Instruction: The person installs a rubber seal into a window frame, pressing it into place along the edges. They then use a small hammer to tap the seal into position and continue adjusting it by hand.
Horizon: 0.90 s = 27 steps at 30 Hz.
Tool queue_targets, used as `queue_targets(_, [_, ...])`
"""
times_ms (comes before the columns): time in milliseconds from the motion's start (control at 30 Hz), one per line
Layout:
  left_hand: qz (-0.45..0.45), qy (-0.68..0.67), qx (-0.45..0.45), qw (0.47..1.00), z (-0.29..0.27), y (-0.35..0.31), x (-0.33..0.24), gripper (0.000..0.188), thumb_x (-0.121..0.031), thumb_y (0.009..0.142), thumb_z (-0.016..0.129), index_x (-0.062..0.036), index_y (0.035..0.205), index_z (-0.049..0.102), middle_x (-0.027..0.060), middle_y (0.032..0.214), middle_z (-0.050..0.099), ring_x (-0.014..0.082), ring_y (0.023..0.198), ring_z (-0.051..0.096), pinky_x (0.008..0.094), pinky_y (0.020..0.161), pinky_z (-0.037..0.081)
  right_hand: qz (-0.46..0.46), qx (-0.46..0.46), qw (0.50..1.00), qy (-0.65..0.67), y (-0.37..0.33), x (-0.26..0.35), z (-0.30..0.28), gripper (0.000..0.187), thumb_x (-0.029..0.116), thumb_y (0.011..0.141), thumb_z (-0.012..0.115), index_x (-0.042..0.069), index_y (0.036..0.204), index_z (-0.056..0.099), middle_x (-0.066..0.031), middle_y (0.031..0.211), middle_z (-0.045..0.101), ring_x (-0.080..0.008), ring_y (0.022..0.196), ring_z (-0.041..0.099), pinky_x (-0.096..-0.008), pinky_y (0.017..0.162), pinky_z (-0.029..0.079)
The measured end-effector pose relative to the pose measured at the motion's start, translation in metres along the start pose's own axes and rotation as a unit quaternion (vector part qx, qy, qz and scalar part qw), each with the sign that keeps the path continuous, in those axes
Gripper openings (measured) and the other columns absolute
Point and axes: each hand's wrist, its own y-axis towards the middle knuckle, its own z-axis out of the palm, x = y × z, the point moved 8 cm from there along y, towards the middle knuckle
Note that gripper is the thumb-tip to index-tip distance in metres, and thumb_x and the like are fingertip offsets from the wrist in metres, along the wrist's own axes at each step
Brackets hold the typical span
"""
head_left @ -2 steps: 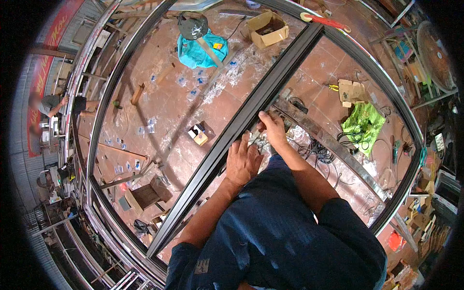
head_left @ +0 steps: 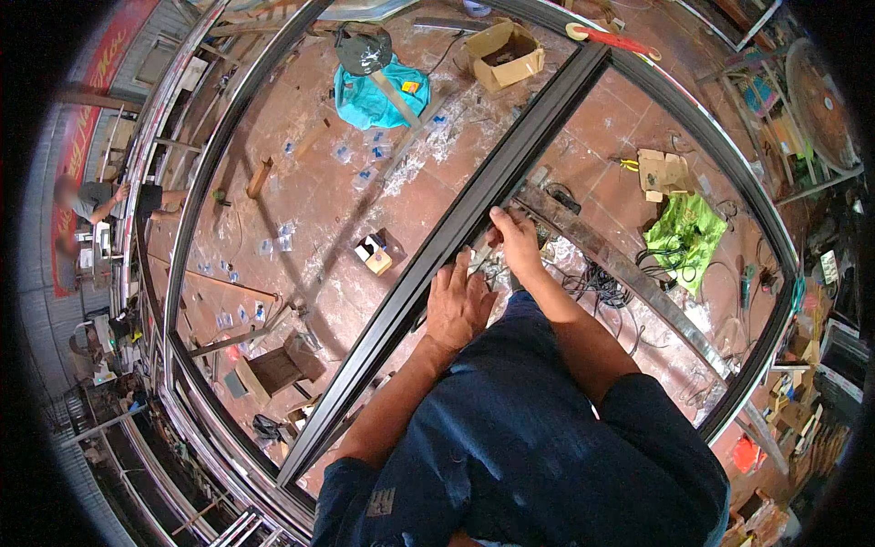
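Observation:
A dark metal bar [head_left: 419,260] runs diagonally across a large dark window or door frame [head_left: 211,150]. Against the near side of this bar lies my left hand [head_left: 458,305], its fingers outstretched and slightly spread, apparently holding nothing. My right hand [head_left: 518,244] is a little farther up, its fingers bent in at the bar's edge. Whatever it pinches there is hidden by the fingers. Small pale metallic bits show in the gap between both hands, too unclear to name.
Below the frame, the tiled floor holds a turquoise bag [head_left: 360,100], a cardboard box [head_left: 504,56], a small open box [head_left: 374,253], black cables [head_left: 602,287] and a green bag [head_left: 685,239]. A red-handled tool [head_left: 615,42] rests on the frame's far corner. Another person [head_left: 96,196] is at far left.

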Motion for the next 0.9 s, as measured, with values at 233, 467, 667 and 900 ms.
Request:
queue_targets(233, [0.007,0.004,0.034,0.999,0.008,-0.001,0.004,0.036,-0.027,0.086,0.078,-0.0027,0.108,0.066,0.028,0.147,0.052,0.0424,0.113,0.058,0.0515,0.094,0.051,-0.071,-0.032,0.991,-0.106,0.015,-0.008,-0.005,0.033,0.033,0.101,0.061,0.003,0.088,0.063,-0.0046,0.065,0.06,-0.0152,0.055,0.059,-0.0331,0.052,0.048])
queue_targets(467, [0.049,-0.001,0.006,0.999,0.006,0.003,0.007,0.037,-0.025,0.084,0.079,-0.0036,0.111,0.064,0.0293,0.151,0.049,0.044,0.116,0.056,0.0533,0.097,0.05,-0.091,-0.057,0.992,-0.06,0.033,-0.003,-0.011,0.039,0.036,0.104,0.061,0.0,0.09,0.067,-0.0066,0.065,0.061,-0.0166,0.056,0.06,-0.0337,0.056,0.047])
queue_targets(667, [0.069,0.0,0.0,0.998,0.008,0.001,0.009,0.047,-0.027,0.077,0.088,-0.0034,0.111,0.066,0.0301,0.145,0.055,0.0465,0.114,0.057,0.0542,0.098,0.05,-0.134,-0.104,0.984,-0.058,0.033,-0.002,-0.004,0.04,0.038,0.101,0.059,0.001,0.088,0.065,-0.0059,0.066,0.059,-0.0172,0.056,0.059,-0.0359,0.056,0.048])
queue_targets(900, [0.047,0.011,0.049,0.998,0.001,0.004,0.008,0.044,-0.03,0.078,0.086,-0.0049,0.11,0.07,0.0306,0.148,0.054,0.0448,0.116,0.058,0.0505,0.102,0.05,-0.161,-0.17,0.963,-0.13,0.012,0.031,0.003,0.043,0.038,0.106,0.058,0.001,0.086,0.064,-0.0098,0.066,0.059,-0.0217,0.055,0.058,-0.0409,0.057,0.048])
